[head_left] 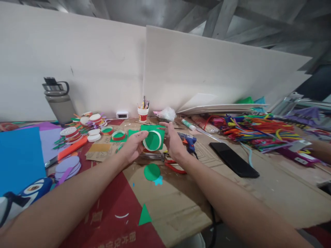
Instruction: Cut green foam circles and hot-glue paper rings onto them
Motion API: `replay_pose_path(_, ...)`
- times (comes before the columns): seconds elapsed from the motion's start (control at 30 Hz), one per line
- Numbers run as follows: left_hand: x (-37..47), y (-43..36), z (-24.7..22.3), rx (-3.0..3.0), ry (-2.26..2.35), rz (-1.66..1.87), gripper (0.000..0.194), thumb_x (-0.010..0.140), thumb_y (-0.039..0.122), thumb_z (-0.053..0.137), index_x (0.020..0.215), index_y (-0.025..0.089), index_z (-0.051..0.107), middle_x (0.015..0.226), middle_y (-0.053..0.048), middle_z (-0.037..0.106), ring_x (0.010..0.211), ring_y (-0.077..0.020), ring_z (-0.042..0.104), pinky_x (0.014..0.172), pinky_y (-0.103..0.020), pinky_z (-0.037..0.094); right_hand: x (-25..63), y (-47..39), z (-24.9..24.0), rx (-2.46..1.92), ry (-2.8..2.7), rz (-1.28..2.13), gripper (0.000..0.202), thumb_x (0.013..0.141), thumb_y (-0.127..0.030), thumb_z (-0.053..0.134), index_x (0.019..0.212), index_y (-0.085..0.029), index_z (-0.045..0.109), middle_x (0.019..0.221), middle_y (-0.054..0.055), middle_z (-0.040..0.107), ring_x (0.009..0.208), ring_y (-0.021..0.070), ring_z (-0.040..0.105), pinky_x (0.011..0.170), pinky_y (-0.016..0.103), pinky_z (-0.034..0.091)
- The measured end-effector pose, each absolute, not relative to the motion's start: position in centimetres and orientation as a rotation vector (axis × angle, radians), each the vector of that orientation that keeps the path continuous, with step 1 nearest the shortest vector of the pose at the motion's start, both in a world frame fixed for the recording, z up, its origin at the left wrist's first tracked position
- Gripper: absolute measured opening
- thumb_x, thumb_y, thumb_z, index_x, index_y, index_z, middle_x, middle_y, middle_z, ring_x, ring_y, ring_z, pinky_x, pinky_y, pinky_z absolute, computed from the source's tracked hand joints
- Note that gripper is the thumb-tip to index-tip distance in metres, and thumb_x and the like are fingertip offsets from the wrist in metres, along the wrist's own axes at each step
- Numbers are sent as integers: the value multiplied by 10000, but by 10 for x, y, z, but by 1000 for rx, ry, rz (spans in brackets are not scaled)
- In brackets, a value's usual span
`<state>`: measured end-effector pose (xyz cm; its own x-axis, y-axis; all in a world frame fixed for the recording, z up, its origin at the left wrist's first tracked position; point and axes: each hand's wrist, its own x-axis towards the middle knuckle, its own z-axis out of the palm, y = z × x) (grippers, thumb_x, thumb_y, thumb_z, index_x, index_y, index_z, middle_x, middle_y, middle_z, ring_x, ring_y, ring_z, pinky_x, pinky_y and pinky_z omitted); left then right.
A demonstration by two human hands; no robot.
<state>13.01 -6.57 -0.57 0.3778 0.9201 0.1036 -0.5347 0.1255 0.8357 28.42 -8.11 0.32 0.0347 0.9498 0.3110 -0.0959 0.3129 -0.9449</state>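
Between my hands, a white ring (160, 140) stands against a green sheet (152, 140), tilted toward the camera. My left hand (134, 146) pinches the ring and sheet at their left edge. At the right edge is my right hand (173, 142), its fingers spread beside the sheet; whether they touch it is hard to tell. Below them on the cardboard lie a green disc (151, 172) and a light blue star (158, 180). Scissors with red handles (175, 167) rest just under my hands.
A blue glue gun (190, 144) and black phone (232, 159) lie to the right, beyond them many pipe cleaners (248, 127). An orange cutter (72, 148), lilac discs (67, 164) and a grey bottle (59, 103) are on the left. A pen cup (143, 114) stands behind.
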Motion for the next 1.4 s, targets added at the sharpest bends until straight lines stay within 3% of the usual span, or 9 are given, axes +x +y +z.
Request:
replay_pose_path(0.13, 134, -75, -5, 950, 520, 1047, 266, 719, 306, 750, 915, 146, 667, 846, -57, 703, 721, -172, 663, 678, -316, 561, 278, -88, 13, -806, -945, 1422, 611, 876, -693, 264, 1148, -225, 548, 1021, 81, 712, 917, 254, 685, 763, 434, 552)
replay_pose_path(0.3, 136, -79, -3, 926, 537, 1064, 284, 670, 297, 792, 887, 167, 664, 833, -30, 703, 706, -142, 660, 683, -271, 554, 275, -98, 19, -700, -860, 1626, 648, 875, -704, 258, 1146, -225, 599, 985, 84, 731, 884, 258, 699, 749, 443, 554)
replay_pose_path(1.1, 134, -74, -11, 1007, 502, 1016, 289, 649, 339, 803, 824, 145, 679, 776, -50, 698, 675, -153, 645, 682, -280, 522, 268, -96, 13, -744, -899, 1548, 567, 889, -635, 358, 1204, -220, 583, 1023, 89, 733, 886, 257, 711, 774, 454, 572)
replay_pose_path(1.4, 133, -74, -11, 994, 515, 1005, 273, 691, 318, 777, 881, 152, 673, 794, -48, 684, 683, -148, 627, 662, -272, 515, 270, -96, 15, -727, -913, 1547, 536, 892, -617, 374, 1192, -228, 587, 1029, 84, 730, 922, 253, 703, 792, 445, 566)
